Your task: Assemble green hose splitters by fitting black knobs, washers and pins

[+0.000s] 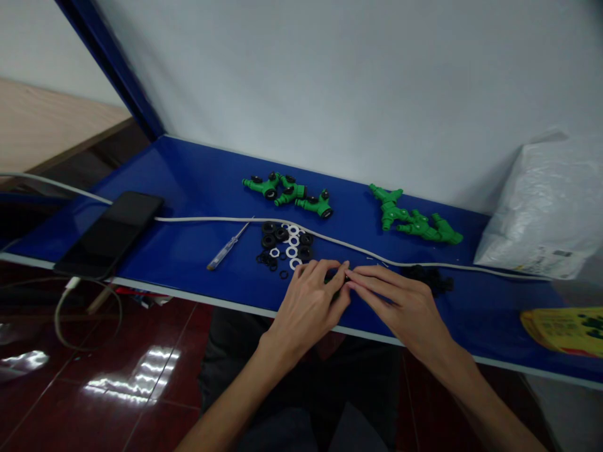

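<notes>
Over the front part of the blue shelf, my left hand [315,295] and my right hand [400,298] meet, fingertips pinched together. A small dark piece shows between them, too hidden to name. Close beside my left hand lie black ring-shaped caps [268,240], white washers [292,252] and thin black O-rings [283,274]. Past my right hand is a pile of small black parts [436,279], partly covered by it. Green hose splitters with black knobs [314,204] lie behind the washers. Green Y-shaped fittings without knobs [389,206] rest farther right.
A screwdriver with a clear handle [228,247] lies left of the rings. A white cable [207,219] crosses the blue shelf [188,169]. At the left is a black phone [110,235]; at the right, a white plastic-wrapped package [541,207] and a yellow packet [560,329].
</notes>
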The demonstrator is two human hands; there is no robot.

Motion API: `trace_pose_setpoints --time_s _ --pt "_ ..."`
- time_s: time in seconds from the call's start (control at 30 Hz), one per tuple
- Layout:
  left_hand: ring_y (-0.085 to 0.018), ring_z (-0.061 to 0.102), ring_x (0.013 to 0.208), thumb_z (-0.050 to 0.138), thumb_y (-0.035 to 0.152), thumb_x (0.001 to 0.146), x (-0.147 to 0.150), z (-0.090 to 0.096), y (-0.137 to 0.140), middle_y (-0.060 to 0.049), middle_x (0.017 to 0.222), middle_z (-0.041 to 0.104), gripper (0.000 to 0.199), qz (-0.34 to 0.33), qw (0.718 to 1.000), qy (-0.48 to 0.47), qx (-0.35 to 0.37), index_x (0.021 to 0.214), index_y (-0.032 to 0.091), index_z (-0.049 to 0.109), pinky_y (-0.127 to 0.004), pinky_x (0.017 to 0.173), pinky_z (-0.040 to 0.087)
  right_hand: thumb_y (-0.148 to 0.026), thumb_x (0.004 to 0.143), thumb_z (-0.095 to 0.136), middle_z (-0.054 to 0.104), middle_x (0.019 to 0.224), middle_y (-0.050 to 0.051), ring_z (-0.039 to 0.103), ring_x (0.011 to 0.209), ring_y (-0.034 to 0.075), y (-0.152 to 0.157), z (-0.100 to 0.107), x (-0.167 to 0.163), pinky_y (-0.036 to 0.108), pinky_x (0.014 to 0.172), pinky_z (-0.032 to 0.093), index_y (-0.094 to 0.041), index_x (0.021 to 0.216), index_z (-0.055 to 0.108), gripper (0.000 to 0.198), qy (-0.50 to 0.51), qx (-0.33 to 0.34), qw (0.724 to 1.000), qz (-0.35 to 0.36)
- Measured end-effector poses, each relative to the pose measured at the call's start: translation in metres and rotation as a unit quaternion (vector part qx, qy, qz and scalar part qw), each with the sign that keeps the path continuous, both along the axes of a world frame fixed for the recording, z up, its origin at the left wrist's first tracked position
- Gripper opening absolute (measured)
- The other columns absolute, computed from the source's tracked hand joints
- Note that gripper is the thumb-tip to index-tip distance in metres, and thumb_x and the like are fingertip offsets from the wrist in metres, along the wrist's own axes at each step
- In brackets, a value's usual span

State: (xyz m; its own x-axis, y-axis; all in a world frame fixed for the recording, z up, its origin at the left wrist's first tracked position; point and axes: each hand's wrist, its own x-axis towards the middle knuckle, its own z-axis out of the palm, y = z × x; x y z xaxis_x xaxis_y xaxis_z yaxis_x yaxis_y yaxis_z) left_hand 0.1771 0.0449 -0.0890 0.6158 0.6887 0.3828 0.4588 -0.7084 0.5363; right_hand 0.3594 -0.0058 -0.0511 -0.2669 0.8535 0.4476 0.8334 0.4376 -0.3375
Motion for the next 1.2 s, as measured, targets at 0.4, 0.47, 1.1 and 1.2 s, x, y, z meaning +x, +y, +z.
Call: trace_pose_setpoints --time_s 0.4,0.47,1.1,1.2 --pt "-0.027 0.06 0.118 0.05 0.022 0.101 -0.001 0.002 0.002 -0.011 0.133 0.063 0.043 -0.017 0.999 -0.002 -0.039 0.143 0.02 0.054 -0.049 0.103 0.046 -0.006 0.1 0.049 0.073 0.126 0.011 0.07 0.117 0.023 -0.013 -0.024 0.007 0.037 0.105 0.058 -0.017 0.138 0.063 0.042 -0.103 0.067 0.992 0.021" --pt "-0.026 0.06 0.117 0.053 0.022 0.1 -0.001 0.001 0.004 -0.01 0.131 0.064 0.042 -0.016 0.998 -0.014 -0.051 0.142 0.022 0.056 -0.049 0.101 0.048 -0.006 0.1 0.048 0.072 0.127 0.011 0.069 0.118 0.023 -0.014 -0.024 0.009 0.038 0.107 0.057 -0.018 0.143 0.058 0.046 -0.1 0.055 0.993 0.028" --pt "-0.023 0.061 0.106 0.063 0.022 0.095 0.0 -0.002 0.008 -0.006 0.117 0.067 0.035 -0.023 0.995 -0.063 -0.079 0.13 0.026 0.068 -0.042 0.096 0.051 0.003 0.089 0.043 0.069 0.121 0.01 0.067 0.114 0.023 0.005 0.01 0.012 0.039 0.102 0.057 -0.019 0.122 0.065 0.045 -0.169 -0.033 0.98 0.099" --pt "-0.023 0.061 0.105 0.064 0.022 0.095 -0.001 -0.001 0.009 -0.006 0.117 0.067 0.037 -0.028 0.995 -0.063 -0.077 0.132 0.025 0.067 -0.041 0.096 0.051 0.004 0.088 0.045 0.07 0.119 0.012 0.067 0.113 0.025 0.004 0.006 0.013 0.043 0.105 0.055 -0.017 0.121 0.065 0.044 -0.203 -0.026 0.974 0.094"
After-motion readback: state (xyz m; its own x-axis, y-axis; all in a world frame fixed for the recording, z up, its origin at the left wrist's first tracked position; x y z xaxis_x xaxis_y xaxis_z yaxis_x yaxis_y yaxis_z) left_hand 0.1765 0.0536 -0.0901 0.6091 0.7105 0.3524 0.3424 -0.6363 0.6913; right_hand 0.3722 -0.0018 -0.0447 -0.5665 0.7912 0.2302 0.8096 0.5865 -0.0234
